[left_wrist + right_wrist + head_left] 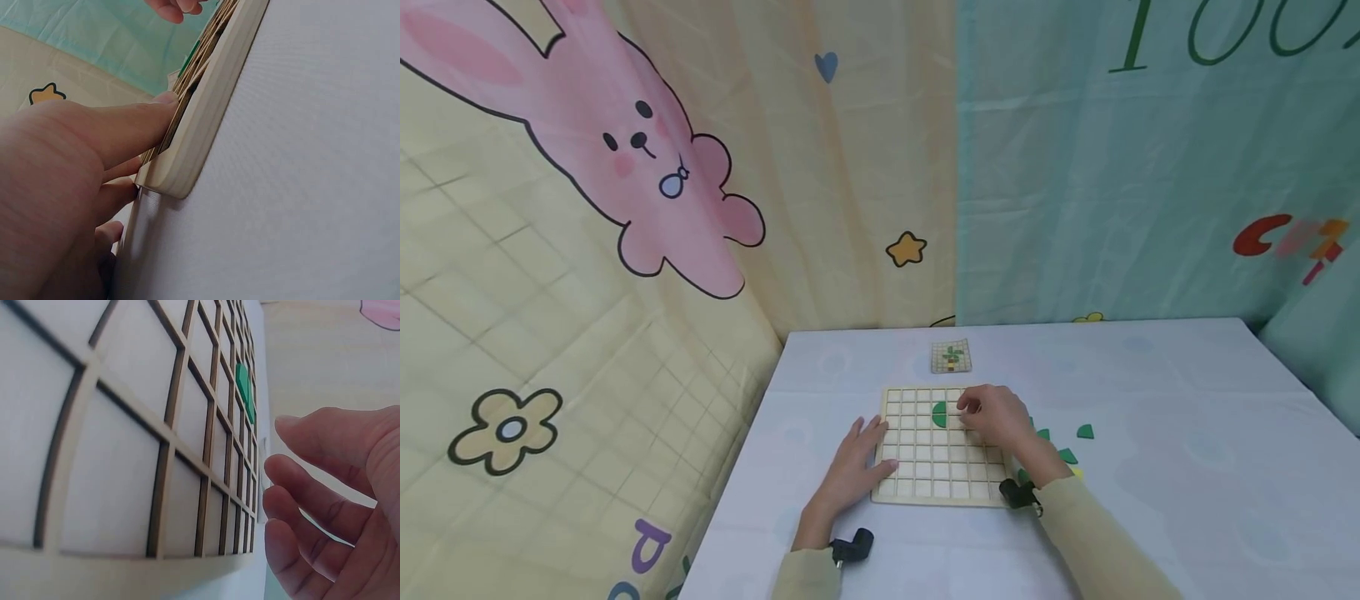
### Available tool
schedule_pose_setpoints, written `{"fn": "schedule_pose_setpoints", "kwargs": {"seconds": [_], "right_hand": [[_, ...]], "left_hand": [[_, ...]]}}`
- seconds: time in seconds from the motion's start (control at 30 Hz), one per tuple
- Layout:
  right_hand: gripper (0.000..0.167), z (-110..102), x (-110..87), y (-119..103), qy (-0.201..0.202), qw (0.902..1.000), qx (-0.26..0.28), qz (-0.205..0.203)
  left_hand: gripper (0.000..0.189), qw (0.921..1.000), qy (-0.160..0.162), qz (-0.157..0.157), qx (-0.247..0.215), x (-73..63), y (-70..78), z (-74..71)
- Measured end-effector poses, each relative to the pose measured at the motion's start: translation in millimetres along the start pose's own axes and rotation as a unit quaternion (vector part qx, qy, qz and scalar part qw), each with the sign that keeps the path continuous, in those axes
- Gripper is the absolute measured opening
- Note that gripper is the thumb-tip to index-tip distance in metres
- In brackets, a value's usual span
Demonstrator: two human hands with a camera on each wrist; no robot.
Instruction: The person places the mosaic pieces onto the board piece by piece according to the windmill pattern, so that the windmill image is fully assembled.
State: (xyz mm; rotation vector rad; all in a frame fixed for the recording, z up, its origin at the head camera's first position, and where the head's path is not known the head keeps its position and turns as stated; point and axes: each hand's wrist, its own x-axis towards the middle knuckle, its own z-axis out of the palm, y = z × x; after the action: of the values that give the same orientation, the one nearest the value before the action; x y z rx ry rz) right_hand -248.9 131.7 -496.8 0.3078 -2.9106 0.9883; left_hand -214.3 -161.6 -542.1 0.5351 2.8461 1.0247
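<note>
A wooden grid board with square cells lies on the table. Two green quarter-round pieces sit in neighbouring cells, together making a half disc. My left hand rests at the board's left edge with fingers spread; in the left wrist view its thumb touches the wooden frame. Over the upper right of the board is my right hand, just right of the green pieces. The right wrist view shows its fingers loosely bent, thumb apart from them, with no piece visible between.
Several loose green pieces lie right of the board, some partly behind the right forearm, with a bit of a yellow piece. Beyond the board's far edge lies a small gridded picture card. Printed curtains hang behind the table.
</note>
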Motion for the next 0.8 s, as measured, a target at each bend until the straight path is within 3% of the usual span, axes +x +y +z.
{"fn": "schedule_pose_setpoints", "kwargs": {"seconds": [0.27, 0.8], "right_hand": [[0.008, -10.2, -5.2, 7.8, 0.005, 1.0, -0.006, 0.004], [0.012, -30.2, -15.2, 36.2, 0.005, 0.9985, -0.011, 0.053]], "left_hand": [[0.068, 1.0, 0.003, 0.005, -0.003, 1.4, -0.7, 0.9], [0.066, 0.9999, 0.0, -0.004, 0.012, 1.2, 2.3, 1.3]]}}
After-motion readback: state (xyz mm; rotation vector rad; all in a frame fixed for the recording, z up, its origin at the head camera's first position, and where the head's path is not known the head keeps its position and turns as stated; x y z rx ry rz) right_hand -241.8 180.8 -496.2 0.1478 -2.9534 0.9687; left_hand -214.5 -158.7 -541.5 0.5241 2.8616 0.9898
